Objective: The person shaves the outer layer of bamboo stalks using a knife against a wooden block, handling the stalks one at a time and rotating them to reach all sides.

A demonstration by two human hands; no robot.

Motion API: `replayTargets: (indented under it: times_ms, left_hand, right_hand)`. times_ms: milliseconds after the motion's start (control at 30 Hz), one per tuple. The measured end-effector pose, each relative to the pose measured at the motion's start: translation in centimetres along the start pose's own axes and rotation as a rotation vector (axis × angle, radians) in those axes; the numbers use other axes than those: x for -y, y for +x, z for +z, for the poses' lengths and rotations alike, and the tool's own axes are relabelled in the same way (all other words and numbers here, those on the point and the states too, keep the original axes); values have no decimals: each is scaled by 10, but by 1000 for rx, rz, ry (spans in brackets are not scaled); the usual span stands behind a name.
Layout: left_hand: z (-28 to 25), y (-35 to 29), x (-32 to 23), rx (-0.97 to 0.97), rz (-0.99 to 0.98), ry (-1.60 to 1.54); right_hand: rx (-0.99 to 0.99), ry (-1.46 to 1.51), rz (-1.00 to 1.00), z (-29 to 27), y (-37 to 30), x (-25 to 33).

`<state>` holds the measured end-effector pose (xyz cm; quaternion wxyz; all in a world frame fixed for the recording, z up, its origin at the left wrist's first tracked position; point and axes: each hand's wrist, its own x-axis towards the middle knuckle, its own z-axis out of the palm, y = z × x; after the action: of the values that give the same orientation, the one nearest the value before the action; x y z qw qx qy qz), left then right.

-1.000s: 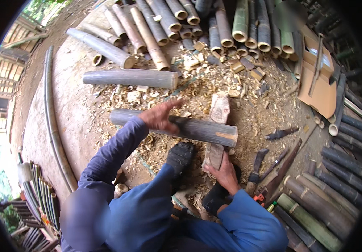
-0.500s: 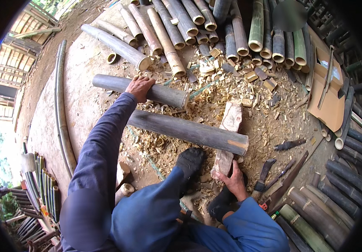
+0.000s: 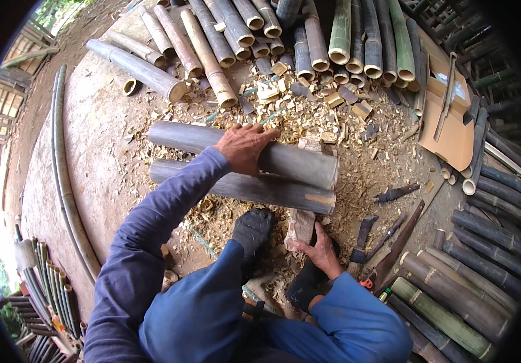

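Observation:
Two dark bamboo sections lie side by side over a rough, pale reddish block. My left hand [image 3: 247, 148] grips the far bamboo section [image 3: 302, 164] from above, fingers curved over it; that section is slightly blurred. Right in front of it, the near bamboo section [image 3: 236, 186] has a pale scraped patch at its right end. With thumb and fingers, my right hand [image 3: 322, 254] holds the near end of the block [image 3: 300, 227]. The block's middle is hidden beneath the bamboo, and its far end [image 3: 310, 143] shows beyond.
Bamboo sections [image 3: 212, 36] are piled at the back. Wood shavings [image 3: 357, 151] cover the ground. A machete-like blade [image 3: 364, 233], a dark-handled tool [image 3: 397, 193] and a saw [image 3: 399, 248] lie right. There too are cardboard [image 3: 448, 130] and more bamboo [image 3: 448, 314]. A long pole [image 3: 61, 169] lies left.
My left hand has moved the far bamboo section right and nearer, so it now lies alongside the near one and over the block. My right hand stays on the block. The view has shifted slightly.

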<state>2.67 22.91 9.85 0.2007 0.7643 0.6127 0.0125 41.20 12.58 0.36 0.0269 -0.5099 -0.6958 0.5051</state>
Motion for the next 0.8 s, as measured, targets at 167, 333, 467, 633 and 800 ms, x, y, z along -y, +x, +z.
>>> replayTargets:
  times_ms: [167,333,467,633,800]
  left_hand:
    - [42,-3,0,-176,-80,-86]
    - [43,-15,-10,-226,-150,-77]
    - [48,-7,-13,-247,-89,-116]
    - [57,-18,-7,-297,-126,-111]
    - [55,-17,-8,-278,-126,-118]
  right_hand:
    - [-120,249,18,-13,-4,7]
    - [-321,472,-32,-59,13,81]
    - [-355,287,-83,-59,50,60]
    - [-396,453,-81,-40,53,73]
    - [-434,566,-59,-41,53,67]
